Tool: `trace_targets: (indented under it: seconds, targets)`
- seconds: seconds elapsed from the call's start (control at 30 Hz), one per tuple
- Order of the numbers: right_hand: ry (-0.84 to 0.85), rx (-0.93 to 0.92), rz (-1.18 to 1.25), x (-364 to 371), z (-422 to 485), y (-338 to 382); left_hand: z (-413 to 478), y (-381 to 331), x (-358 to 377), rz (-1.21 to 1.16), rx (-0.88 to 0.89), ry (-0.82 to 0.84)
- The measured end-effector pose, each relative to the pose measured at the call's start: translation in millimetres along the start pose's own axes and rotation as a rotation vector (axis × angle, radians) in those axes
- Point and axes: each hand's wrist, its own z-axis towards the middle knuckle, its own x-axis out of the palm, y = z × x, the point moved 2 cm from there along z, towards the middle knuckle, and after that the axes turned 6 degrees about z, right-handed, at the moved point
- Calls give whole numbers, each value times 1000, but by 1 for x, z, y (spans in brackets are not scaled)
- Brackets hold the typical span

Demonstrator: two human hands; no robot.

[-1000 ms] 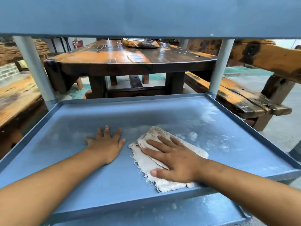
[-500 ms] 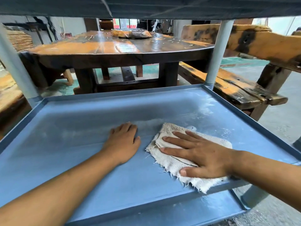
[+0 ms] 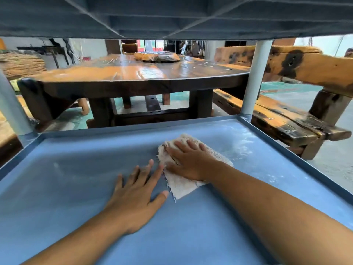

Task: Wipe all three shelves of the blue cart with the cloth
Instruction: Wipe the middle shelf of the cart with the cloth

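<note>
The right hand presses flat on the cloth mid-shelf; the left hand lies spread beside it, perhaps touching; free room lies leftward, with a post at the far right corner.

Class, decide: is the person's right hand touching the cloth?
Touching. The head view shows the right hand pressed flat on the cloth, fingers spread over it.

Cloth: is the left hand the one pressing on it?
No, the right hand lies flat on the cloth; the left hand rests on the bare shelf.
</note>
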Motion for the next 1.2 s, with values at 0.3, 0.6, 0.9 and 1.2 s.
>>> trace_targets:
  seconds: [0.3, 0.6, 0.9, 1.2]
  targets:
    - [-50, 426, 32, -16, 61, -74, 1, 2, 0, -11, 0, 36]
    - [-83, 721, 91, -38, 21, -170, 3, 1, 1, -42, -15, 36]
    - [-67, 993, 125, -33, -12, -121, 8, 2, 5, -45, -49, 30]
    - [16, 932, 55, -18, -139, -68, 9, 0, 2, -30, -60, 61]
